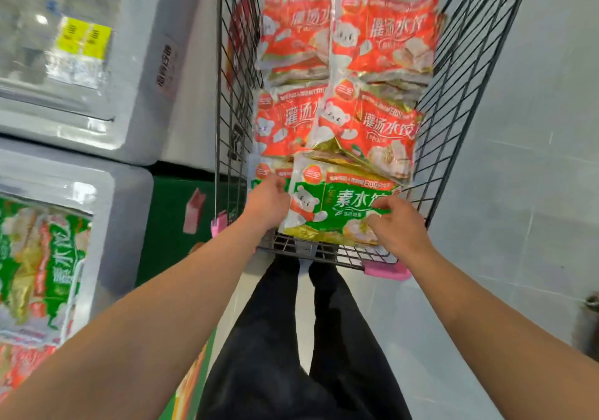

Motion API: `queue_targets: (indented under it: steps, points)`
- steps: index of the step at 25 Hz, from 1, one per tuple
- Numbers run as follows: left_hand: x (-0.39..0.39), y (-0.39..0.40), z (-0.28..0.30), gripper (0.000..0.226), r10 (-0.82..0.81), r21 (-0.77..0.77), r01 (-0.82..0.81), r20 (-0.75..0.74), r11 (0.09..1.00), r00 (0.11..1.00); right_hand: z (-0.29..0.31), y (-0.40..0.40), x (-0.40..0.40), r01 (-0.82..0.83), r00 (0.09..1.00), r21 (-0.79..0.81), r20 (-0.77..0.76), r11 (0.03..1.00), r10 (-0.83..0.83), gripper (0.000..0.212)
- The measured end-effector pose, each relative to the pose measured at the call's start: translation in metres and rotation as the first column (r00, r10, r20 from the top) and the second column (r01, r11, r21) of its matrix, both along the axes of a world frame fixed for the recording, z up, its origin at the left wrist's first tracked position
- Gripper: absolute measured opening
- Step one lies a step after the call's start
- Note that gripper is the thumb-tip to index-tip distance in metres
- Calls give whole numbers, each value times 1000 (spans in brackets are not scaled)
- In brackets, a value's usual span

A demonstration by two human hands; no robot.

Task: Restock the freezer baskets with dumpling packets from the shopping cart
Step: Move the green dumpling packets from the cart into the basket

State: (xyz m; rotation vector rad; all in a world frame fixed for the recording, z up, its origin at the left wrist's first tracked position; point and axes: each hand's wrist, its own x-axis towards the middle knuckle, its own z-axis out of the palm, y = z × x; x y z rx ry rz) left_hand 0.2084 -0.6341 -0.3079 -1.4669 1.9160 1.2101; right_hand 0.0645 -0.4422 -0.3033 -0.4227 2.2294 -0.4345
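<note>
Green dumpling packet, glossy, low centre in the wire shopping cart: your left hand and right hand pinch its sides; red packets stacked beyond.

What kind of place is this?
Most likely a supermarket's frozen-food aisle: a wire shopping cart stacked with dumpling packets, and chest freezers with yellow price tags alongside.

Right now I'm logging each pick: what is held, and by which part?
The green dumpling packet in the cart: left hand grips its left edge, right hand pinches its right side.
</note>
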Motion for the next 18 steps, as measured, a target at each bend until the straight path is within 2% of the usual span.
queue_targets:
  steps: [2,5,7,11,14,18]
  points:
    - [-4,-1,-24,39,-15,22,14,61,1000,998,-10,-2,5,42,998,18,39,999,-43,34]
    - [-12,2,-58,21,15,66,-22,103,998,995,-26,-4,7,105,993,57,52,993,-108,32]
    - [-13,0,-72,14,43,32,-46,100,998,994,-34,-4,6,131,989,74,58,989,-135,33]
    - [-6,-5,-71,21,71,-97,-63,82,993,994,-49,-6,5,219,972,112,59,969,-226,45]
    - [1,-17,-63,23,212,-205,-186,114,961,971,-57,-8,5,364,921,119,106,924,-376,54]
    - [7,-30,-68,30,312,-225,-269,180,936,933,-79,-16,6,458,853,134,213,879,-477,41]
